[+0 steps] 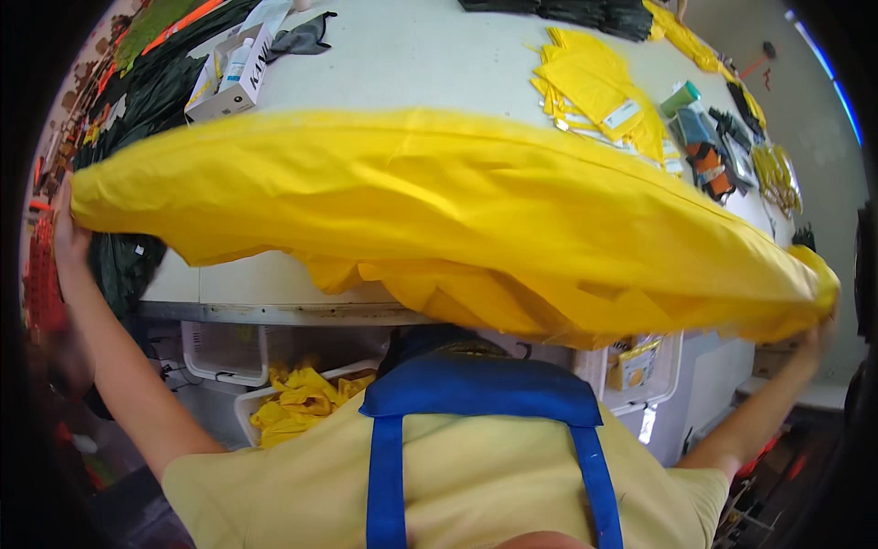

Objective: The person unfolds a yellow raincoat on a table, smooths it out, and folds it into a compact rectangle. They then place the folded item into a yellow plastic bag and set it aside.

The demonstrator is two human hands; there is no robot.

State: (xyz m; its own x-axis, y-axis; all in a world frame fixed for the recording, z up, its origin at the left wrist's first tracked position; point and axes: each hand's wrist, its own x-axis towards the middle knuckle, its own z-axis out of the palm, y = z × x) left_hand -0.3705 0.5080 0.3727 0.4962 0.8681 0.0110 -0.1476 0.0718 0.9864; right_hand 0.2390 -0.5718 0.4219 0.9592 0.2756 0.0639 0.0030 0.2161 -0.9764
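I see the person spreading a yellow cloth (439, 210) wide across the near edge of the white table (393, 69), its whole length lying between the two grips. The left hand (73, 231) is clamped on one end. The right hand (817, 337), blurred and partly covered, closes on the bunched opposite end; I can't make out its fingers. The middle sags in loose folds, and whether it touches the tabletop I can't tell.
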